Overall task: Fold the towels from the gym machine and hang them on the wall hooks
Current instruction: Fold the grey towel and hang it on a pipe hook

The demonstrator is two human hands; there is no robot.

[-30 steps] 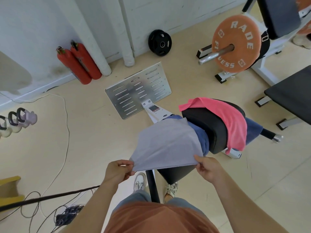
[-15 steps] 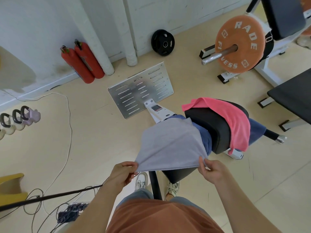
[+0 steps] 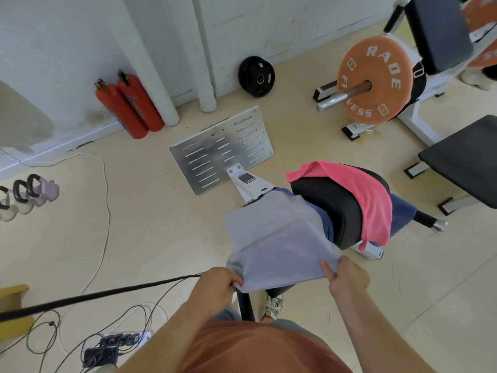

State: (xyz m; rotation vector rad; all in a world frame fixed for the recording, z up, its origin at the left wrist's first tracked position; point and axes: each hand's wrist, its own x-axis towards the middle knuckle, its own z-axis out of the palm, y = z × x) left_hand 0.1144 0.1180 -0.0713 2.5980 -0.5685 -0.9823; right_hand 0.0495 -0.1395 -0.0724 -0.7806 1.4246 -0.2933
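A grey towel point(image 3: 274, 238) is stretched out flat in front of me, its far edge resting against the gym machine's black pad point(image 3: 333, 205). My left hand point(image 3: 215, 286) pinches its near left corner and my right hand point(image 3: 347, 275) pinches its near right corner. A pink towel point(image 3: 368, 195) is draped over the top of the pad. A blue towel point(image 3: 400, 214) lies under the pad, showing at both sides. No wall hooks are in view.
The machine's slotted metal footplate point(image 3: 223, 149) lies on the floor ahead. Two red fire extinguishers point(image 3: 129, 109) lean on the wall. An orange weight plate point(image 3: 373, 79) and a black bench point(image 3: 468, 157) stand to the right. Cables and a power strip point(image 3: 113, 345) are at lower left.
Both hands have drawn the grey towel's near edge slightly closer to my body, holding it taut. The pink and blue towels have not moved.
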